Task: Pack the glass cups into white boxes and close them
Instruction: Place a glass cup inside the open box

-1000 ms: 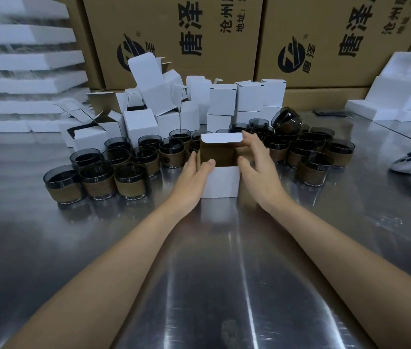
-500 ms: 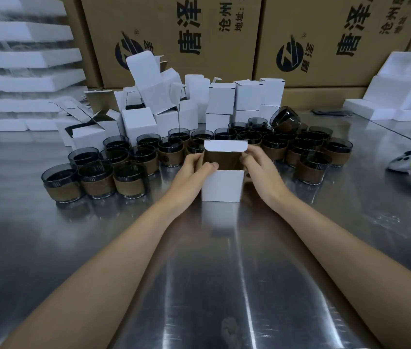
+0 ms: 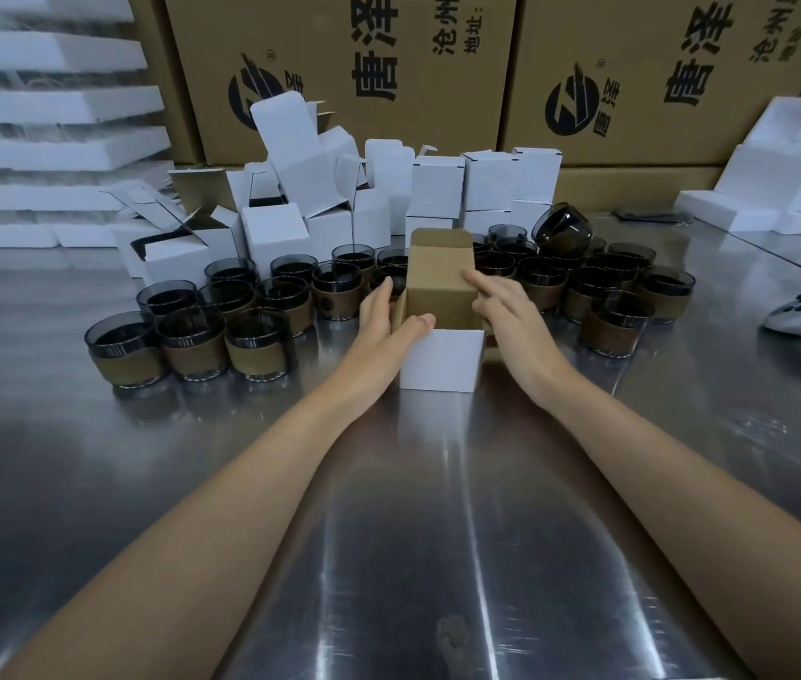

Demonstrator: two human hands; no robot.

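On the steel desk [image 3: 438, 507], two hands flanked an open white box [image 3: 440, 358].
Its brown-lined lid flap [image 3: 440, 277] stood upright. The left hand [image 3: 388, 326] lay against the box's left side with fingers straight and thumb over the front edge. The right hand [image 3: 511, 316] touched the flap with fingers extended. Glass cups [image 3: 192, 336] crowded both sides, near stacked boxes [image 3: 290, 223].
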